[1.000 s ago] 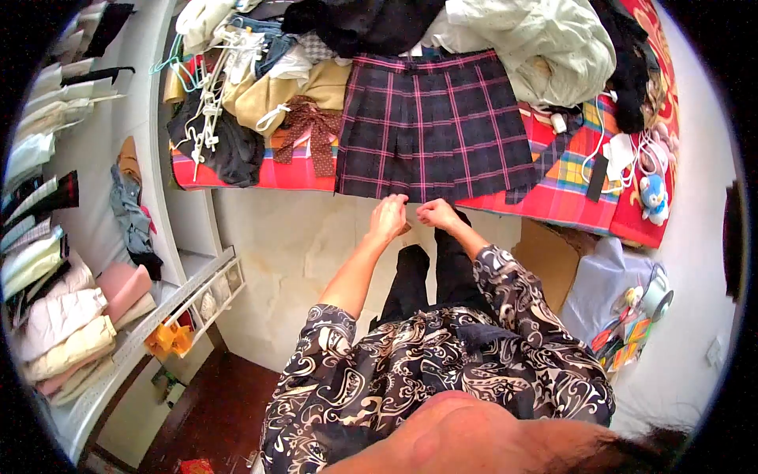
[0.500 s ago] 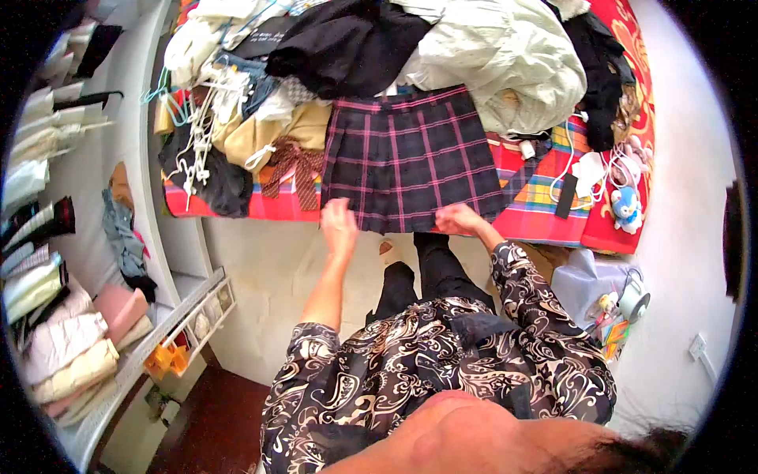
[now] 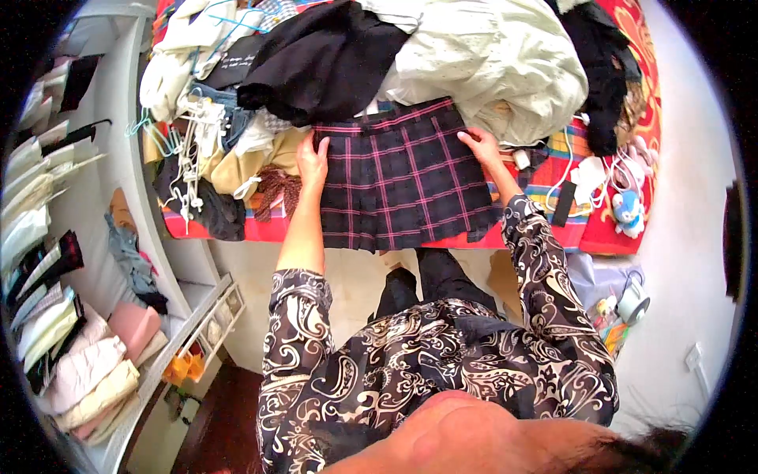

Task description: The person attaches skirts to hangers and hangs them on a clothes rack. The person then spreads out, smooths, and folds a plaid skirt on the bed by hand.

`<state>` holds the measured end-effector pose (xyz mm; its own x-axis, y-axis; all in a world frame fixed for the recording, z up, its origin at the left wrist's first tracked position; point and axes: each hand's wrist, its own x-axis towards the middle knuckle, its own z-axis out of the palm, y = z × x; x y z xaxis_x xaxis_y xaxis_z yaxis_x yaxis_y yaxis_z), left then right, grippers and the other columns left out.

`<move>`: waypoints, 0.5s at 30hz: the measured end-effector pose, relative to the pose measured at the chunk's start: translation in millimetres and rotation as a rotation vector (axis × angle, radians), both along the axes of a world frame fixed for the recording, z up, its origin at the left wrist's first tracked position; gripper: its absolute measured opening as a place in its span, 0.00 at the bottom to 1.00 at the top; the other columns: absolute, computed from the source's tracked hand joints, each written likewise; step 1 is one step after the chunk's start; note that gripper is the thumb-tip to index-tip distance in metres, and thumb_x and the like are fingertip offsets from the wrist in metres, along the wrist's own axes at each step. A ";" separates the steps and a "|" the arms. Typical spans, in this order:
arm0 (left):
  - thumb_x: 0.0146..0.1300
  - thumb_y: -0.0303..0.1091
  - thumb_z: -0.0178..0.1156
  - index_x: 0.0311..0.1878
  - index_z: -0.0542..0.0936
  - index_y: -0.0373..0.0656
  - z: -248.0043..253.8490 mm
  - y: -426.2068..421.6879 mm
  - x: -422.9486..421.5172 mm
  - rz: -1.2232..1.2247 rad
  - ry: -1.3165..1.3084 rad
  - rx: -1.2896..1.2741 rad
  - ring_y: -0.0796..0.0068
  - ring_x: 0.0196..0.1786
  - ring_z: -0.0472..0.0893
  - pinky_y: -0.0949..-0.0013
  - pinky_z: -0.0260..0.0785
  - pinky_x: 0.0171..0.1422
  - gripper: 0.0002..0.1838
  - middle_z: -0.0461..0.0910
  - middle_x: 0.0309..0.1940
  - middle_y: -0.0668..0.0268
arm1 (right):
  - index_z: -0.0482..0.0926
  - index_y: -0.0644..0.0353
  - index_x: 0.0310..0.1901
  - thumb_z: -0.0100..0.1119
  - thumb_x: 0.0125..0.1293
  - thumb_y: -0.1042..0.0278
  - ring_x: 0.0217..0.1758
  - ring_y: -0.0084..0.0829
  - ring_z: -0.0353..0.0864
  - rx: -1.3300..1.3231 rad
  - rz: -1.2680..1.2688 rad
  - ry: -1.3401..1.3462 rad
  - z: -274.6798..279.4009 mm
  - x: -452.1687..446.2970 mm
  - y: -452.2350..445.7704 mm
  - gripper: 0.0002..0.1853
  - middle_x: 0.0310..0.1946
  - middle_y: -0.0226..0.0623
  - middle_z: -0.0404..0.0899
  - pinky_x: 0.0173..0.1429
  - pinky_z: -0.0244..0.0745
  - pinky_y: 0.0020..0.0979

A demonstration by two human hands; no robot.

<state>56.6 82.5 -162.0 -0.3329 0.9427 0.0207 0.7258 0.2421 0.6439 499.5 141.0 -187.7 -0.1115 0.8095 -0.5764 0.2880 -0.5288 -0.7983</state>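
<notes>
A dark plaid skirt with pink lines [image 3: 399, 178] lies spread on the red and checked bed cover [image 3: 584, 229], its waistband away from me. My left hand [image 3: 313, 160] is at the skirt's upper left edge, thumb and fingers apart, and seems to hold nothing. At the upper right edge is my right hand [image 3: 482, 148], its thumb and fingers also apart. Whether the fingertips touch the cloth is hard to tell. A black garment [image 3: 328, 59] lies just beyond the waistband, beside a pale green garment [image 3: 489, 63].
White hangers [image 3: 193, 150] and a tan garment [image 3: 225, 166] lie left of the skirt. A blue plush toy [image 3: 628, 212] and white cables are at the right. Shelving with folded clothes [image 3: 91, 379] stands at the far left. A grey bag [image 3: 592, 276] is beside the bed.
Both hands have moved apart from the skirt's hem and up along its sides to near the waistband. Their fingers have opened. The camera view has shifted slightly.
</notes>
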 end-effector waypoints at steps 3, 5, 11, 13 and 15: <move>0.63 0.42 0.68 0.51 0.82 0.34 -5.0 7.2 -13.6 0.097 -0.140 0.047 0.48 0.47 0.79 0.54 0.71 0.55 0.21 0.81 0.43 0.46 | 0.80 0.67 0.58 0.70 0.64 0.51 0.51 0.28 0.83 0.031 -0.031 -0.008 24.3 -17.2 14.1 0.29 0.50 0.41 0.86 0.59 0.74 0.30; 0.65 0.42 0.65 0.50 0.84 0.36 -8.9 9.8 -28.7 0.099 -0.097 -0.007 0.48 0.47 0.80 0.55 0.71 0.55 0.19 0.82 0.42 0.47 | 0.77 0.70 0.62 0.70 0.63 0.49 0.54 0.30 0.82 0.007 -0.031 -0.020 22.9 -24.9 31.2 0.34 0.53 0.44 0.84 0.63 0.73 0.30; 0.68 0.46 0.63 0.48 0.84 0.34 -3.5 14.6 -45.9 0.103 -0.361 -0.223 0.60 0.41 0.84 0.62 0.73 0.54 0.21 0.86 0.39 0.53 | 0.78 0.68 0.60 0.68 0.64 0.47 0.57 0.30 0.80 -0.170 0.017 0.114 30.2 -41.8 68.0 0.33 0.55 0.40 0.83 0.64 0.71 0.30; 0.66 0.44 0.65 0.53 0.83 0.32 -10.1 13.0 -42.8 0.056 -0.489 -0.183 0.61 0.47 0.85 0.64 0.74 0.55 0.23 0.87 0.44 0.51 | 0.78 0.65 0.60 0.66 0.67 0.47 0.55 0.27 0.81 -0.265 0.022 0.109 32.7 -40.8 71.4 0.30 0.52 0.36 0.84 0.63 0.71 0.30; 0.65 0.44 0.66 0.55 0.82 0.32 5.6 14.8 -30.4 0.026 -0.405 -0.190 0.61 0.46 0.85 0.64 0.75 0.55 0.24 0.86 0.44 0.50 | 0.78 0.65 0.61 0.66 0.67 0.47 0.57 0.28 0.80 -0.292 0.019 0.213 24.0 -35.1 75.3 0.31 0.54 0.37 0.83 0.64 0.71 0.31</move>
